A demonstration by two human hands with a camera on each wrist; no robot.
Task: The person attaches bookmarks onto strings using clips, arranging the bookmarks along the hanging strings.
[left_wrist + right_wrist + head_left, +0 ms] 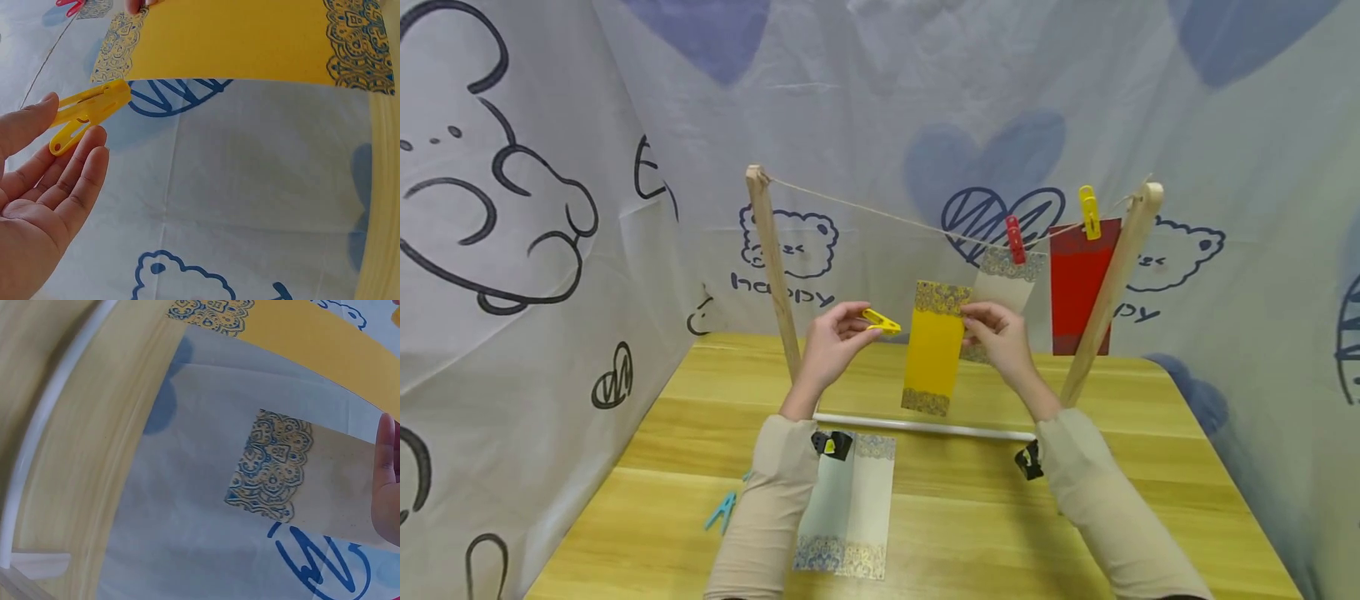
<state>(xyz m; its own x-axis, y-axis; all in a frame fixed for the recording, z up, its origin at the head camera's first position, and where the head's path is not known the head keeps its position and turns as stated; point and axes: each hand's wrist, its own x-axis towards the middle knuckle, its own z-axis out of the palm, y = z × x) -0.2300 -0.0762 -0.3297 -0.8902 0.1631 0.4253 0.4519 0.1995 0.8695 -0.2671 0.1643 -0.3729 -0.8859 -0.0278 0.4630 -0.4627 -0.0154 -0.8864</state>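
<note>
My left hand (840, 340) pinches a yellow clothespin (882, 322) between thumb and fingers, its nose toward the left edge of a yellow card (934, 350). In the left wrist view the clothespin (94, 109) overlaps that card's patterned end. My right hand (1000, 335) pinches the yellow card by its upper right edge, holding it upright below the string (865, 207). Patterned bands run along the card's top and bottom. Behind the right hand hangs a white card (1007, 287) under a red clothespin (1016, 240). A red card (1078, 283) hangs further right under another yellow clothespin (1089, 212).
Two wooden posts (772, 267) hold the string, with a white rod (925, 427) low between them. Two pale patterned cards (871, 500) lie on the wooden table (970, 525), near the left forearm. A blue clothespin (721, 512) lies left of it. A printed cloth (865, 100) stands behind.
</note>
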